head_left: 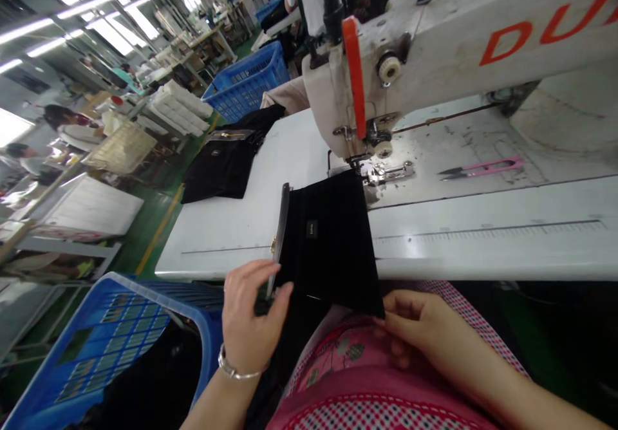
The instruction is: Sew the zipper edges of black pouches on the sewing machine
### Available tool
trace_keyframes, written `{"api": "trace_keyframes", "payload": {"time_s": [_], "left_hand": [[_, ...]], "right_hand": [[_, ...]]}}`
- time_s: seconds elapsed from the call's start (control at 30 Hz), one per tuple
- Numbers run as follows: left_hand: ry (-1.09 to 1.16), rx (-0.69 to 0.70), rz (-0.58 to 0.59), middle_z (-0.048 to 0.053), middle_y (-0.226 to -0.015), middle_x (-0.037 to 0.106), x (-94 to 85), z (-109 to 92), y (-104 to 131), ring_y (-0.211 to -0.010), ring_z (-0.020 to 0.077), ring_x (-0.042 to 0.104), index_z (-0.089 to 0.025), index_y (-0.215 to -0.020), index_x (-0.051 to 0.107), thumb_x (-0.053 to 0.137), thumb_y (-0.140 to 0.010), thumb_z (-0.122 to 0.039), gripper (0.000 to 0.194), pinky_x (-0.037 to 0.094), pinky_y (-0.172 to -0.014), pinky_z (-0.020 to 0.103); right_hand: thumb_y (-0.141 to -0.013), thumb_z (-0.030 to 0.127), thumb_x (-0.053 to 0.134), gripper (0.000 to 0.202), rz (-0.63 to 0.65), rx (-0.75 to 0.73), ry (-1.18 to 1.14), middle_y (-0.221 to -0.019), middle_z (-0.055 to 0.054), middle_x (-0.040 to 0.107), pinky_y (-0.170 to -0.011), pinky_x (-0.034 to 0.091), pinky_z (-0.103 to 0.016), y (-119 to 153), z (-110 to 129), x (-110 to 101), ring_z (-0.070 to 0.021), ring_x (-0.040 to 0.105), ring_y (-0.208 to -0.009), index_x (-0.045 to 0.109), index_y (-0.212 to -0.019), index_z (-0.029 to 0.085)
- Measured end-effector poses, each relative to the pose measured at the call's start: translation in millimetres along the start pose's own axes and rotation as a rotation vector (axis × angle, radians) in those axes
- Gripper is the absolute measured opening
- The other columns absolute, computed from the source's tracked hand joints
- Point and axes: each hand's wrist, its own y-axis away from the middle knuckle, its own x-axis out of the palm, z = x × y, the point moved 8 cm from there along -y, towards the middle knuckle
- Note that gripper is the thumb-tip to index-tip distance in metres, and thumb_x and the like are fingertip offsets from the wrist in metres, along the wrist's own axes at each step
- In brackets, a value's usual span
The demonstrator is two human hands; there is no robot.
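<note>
A black fabric pouch (333, 243) with a small label and a zipper along its left edge lies partly on the white table, its far corner by the sewing machine's needle area. My left hand (253, 311), with a bracelet at the wrist, is at the zipper edge, thumb and fingers apart; nothing is held in it. At the pouch's near right corner, my right hand (410, 324) pinches the fabric between thumb and fingers. The sewing machine (444, 50) stands over the table.
Pink-handled snips (483, 169) lie right of the needle. More black pouches (222, 166) rest at the table's left end. A blue basket (212, 346) with black fabric stands at lower left, another blue basket (248, 82) behind. People work farther off.
</note>
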Motion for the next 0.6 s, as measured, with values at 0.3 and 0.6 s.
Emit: {"api": "trace_keyframes", "payload": {"time_s": [0.3,0.6], "left_hand": [[0.096,0.718,0.420,0.005,-0.108,0.070,66.7,-97.5,22.3,-0.096,0.0180,0.058,-0.015,-0.118,0.063,0.057,-0.093,-0.015,0.027,0.048,-0.084,0.035],[0.184,0.623,0.431,0.008,-0.102,0.070,62.0,-87.7,22.6,-0.093,0.0183,0.057,-0.013,-0.116,0.064,0.052,-0.094,-0.013,0.024,0.052,-0.082,0.034]], "right_hand": [[-0.078,0.047,0.067,0.032,-0.027,-0.012,-0.027,-0.052,0.005,0.058,-0.043,0.038,-0.021,4.5,3.0,-0.2,-0.0100,0.054,-0.042,0.052,-0.071,0.020],[-0.077,0.042,0.069,0.027,0.002,0.009,-0.030,-0.052,0.005,0.059,-0.045,0.040,-0.021,6.2,5.1,2.3,-0.0100,0.054,-0.043,0.055,-0.072,0.019]]}}
